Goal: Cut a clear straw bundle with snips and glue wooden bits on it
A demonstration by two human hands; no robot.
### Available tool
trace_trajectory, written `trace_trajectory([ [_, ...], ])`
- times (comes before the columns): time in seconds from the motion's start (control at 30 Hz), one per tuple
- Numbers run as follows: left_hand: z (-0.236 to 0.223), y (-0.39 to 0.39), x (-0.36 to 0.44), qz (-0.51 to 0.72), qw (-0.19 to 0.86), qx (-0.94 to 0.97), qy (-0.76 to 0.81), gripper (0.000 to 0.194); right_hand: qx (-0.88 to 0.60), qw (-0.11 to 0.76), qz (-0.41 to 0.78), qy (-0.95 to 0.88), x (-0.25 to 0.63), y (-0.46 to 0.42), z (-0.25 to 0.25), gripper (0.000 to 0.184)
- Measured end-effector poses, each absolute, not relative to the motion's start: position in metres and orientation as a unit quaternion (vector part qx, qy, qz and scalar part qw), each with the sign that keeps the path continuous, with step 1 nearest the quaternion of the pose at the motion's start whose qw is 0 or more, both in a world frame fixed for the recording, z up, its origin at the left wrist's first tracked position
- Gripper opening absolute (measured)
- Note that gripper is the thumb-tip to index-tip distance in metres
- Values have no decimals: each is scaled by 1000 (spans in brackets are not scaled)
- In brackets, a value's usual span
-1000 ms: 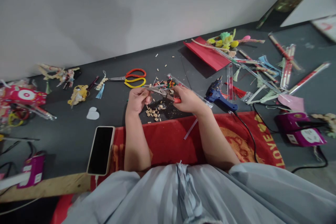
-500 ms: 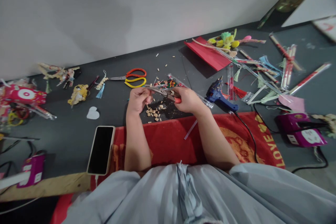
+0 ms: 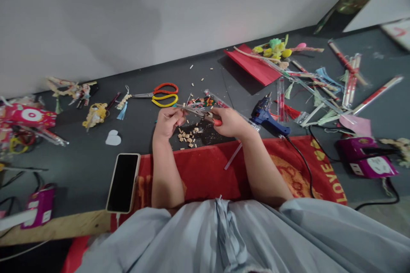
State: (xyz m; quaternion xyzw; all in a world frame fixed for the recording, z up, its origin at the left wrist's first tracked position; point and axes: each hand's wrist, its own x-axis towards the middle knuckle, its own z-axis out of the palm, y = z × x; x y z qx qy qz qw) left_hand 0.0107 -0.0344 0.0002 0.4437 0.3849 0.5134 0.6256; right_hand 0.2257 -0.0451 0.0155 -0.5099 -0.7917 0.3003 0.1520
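My left hand (image 3: 168, 123) is closed, thumb and forefinger pinching a thin, pale stick (image 3: 193, 111). The stick reaches right toward the jaws of pliers (image 3: 209, 117) with orange-red handles. My right hand (image 3: 231, 123) is wrapped round those handles, hiding most of them. Whether the jaws touch the stick is too small to tell. Small tan cut pieces (image 3: 185, 137) lie in a loose heap on the dark table below the hands. Just beyond the hands is a small pile of thin coloured sticks (image 3: 200, 102), partly covered.
Scissors (image 3: 164, 95) with red and yellow handles lie behind my left hand. A blue glue gun (image 3: 269, 117) rests to the right, its cord crossing a red towel (image 3: 211, 175). A phone (image 3: 123, 183) lies front left. A red paper sheet (image 3: 256, 66) lies farther back.
The hands and pliers have shifted only slightly. My left hand keeps its pinch and my right hand its grip on the pliers. The things on the table stay put.
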Motion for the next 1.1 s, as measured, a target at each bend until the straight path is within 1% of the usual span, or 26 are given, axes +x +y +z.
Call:
trace_trajectory([
  [0.1, -1, -32, 11, 517, 614, 446, 395, 33, -516, 153, 297, -789, 225, -45, 14, 9],
  [0.2, -4, -28, 14, 526, 564, 463, 438, 34, -541, 165, 268, -780, 221, -44, 10, 10],
  [0.27, -6, -25, 17, 533, 502, 484, 479, 31, -559, 164, 245, -775, 218, -43, 6, 11],
  [0.43, -18, -21, 22, 548, 335, 526, 557, 12, -577, 159, 221, -770, 214, -42, 0, 13],
  [0.47, -19, -20, 21, 536, 309, 549, 562, 13, -577, 160, 220, -770, 214, -42, -1, 13],
  [0.53, -20, -21, 20, 509, 279, 589, 562, 22, -572, 163, 220, -773, 214, -42, -2, 13],
  [0.6, -16, -23, 19, 499, 288, 597, 559, 27, -564, 168, 218, -778, 214, -43, -2, 13],
  [0.87, -2, -27, 14, 492, 414, 553, 530, 26, -525, 170, 221, -804, 221, -43, 1, 15],
  [1.1, -9, -28, 6, 485, 462, 552, 497, 30, -510, 158, 231, -814, 225, -43, 4, 14],
])
